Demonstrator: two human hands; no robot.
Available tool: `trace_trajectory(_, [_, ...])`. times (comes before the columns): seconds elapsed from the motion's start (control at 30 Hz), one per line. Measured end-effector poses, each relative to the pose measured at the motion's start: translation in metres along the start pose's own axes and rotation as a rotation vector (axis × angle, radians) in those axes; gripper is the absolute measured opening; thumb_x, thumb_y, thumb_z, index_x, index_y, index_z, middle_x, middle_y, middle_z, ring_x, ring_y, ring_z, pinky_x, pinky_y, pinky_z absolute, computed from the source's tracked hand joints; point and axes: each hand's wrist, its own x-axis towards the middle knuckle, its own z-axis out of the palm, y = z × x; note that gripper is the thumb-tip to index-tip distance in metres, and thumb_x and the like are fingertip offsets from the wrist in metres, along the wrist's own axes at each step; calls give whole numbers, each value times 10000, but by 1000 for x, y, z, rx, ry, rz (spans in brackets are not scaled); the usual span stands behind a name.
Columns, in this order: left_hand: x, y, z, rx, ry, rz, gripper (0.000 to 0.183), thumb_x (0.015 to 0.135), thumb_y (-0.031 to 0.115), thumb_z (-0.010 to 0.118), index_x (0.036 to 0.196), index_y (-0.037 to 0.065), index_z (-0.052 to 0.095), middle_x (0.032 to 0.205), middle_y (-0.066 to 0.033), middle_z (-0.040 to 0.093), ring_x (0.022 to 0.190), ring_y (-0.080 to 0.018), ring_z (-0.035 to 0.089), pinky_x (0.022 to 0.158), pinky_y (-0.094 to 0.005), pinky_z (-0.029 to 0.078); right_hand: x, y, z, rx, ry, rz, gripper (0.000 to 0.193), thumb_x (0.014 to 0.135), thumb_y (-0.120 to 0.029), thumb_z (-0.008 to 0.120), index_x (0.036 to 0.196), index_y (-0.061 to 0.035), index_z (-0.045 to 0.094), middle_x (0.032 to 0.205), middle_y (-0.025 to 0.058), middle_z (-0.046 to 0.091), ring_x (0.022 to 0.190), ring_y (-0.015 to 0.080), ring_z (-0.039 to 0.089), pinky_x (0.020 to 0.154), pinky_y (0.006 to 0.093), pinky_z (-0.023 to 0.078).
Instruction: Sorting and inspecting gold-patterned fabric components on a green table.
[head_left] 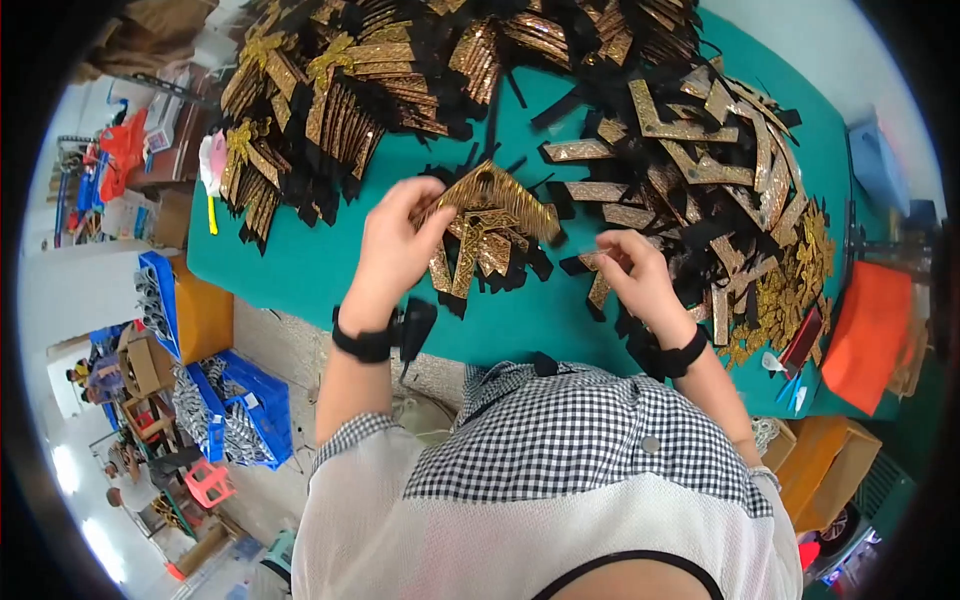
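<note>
My left hand (pixel 395 240) is closed, thumb against fingers, on the left end of a gold V-shaped trim piece (pixel 500 188) with a ribbed, fringe-like face. Beneath that piece lies a small pile of gold sequined V-shaped trims (pixel 465 255) with black fabric ends, on the green tabletop (pixel 300 265). To the right, my right hand (pixel 645 285) pinches the end of a gold sequined strip (pixel 597 258). Its fingertips partly cover the strip, so how much is gripped is hard to see.
Overlapping stacks of gold-and-black trims (pixel 345 110) fill the table's far left side. A loose heap of them (pixel 690 160) lies at right, beside gold flower-shaped pieces (pixel 785 290). An orange-red sheet (pixel 868 335) hangs at the right edge. Blue crates (pixel 245 410) stand on the floor at left.
</note>
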Motion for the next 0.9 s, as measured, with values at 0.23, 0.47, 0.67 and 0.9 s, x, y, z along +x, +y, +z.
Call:
trace_trajectory(0.23, [-92,-68,63,404,209,-242,718,662,314,717,1241,55,380,1230,-205,341,1159,-369,294,951,-451,262,56,4,53,-529,-296,-265,858,620,-255,739,1301,1,285,1337,211,306,1255,345,262,1036,430,215])
trace_trajectory(0.47, [-77,-84,78,682,151,-246,903,595,315,732,1348,135,268,1333,-262,186,1225,-446,176,957,-538,211,83,4,94,-748,-331,-308,972,556,-335,773,1301,12,256,1211,186,396,1117,340,377,954,443,296])
trace_trajectory(0.67, [-58,-107,42,728,308,-262,867,553,180,697,1330,145,314,1270,-232,309,1031,-404,378,877,-462,340,95,-10,110,-611,-315,-371,934,557,-321,766,1267,65,300,954,191,541,872,316,522,793,347,427])
trace_trajectory(0.9, [-20,-118,36,732,376,-211,912,527,140,727,1323,85,284,1222,-313,335,1043,-456,412,886,-482,353,116,-19,111,-365,-302,-232,841,612,-233,736,1267,52,292,1166,242,464,1066,351,465,902,365,399])
